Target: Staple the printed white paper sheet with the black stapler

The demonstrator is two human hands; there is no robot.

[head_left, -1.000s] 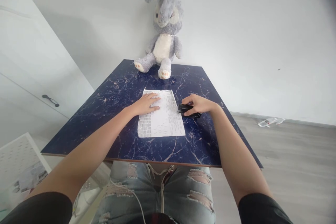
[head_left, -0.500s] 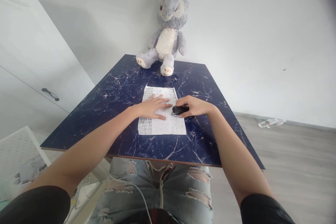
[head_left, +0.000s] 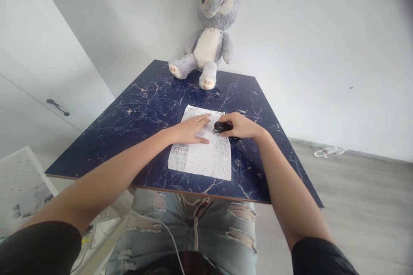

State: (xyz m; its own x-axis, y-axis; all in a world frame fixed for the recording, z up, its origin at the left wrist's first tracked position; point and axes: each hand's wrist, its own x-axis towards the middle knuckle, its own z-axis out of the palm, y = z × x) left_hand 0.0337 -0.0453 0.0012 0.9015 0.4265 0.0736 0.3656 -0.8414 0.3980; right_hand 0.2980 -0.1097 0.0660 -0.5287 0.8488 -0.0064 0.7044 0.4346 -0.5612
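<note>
White paper sheets [head_left: 203, 161] with printed or drawn grey marks lie on the dark blue marbled table, turned slightly askew. My left hand [head_left: 192, 130] rests flat on them, fingers stretched out toward the right. At the sheets' right edge my right hand [head_left: 240, 125] is closed around a black stapler [head_left: 222, 127], whose front end lies over the paper. The rear of the stapler is partly hidden by my fingers. Just beyond that hand a small grey piece [head_left: 242, 112], perhaps a strip of staples, lies on the table.
A grey plush rabbit [head_left: 208, 47] sits at the table's far edge against the wall. The blue table [head_left: 112, 142] has its front edge at my lap. On the floor to the right lies a clear plastic item [head_left: 329, 151]. A white cabinet [head_left: 38, 60] stands on the left.
The sheets have turned clockwise, their near edge shifting toward me. My left hand has moved slightly with them, and the stapler, still in my right hand, has moved slightly away from me.
</note>
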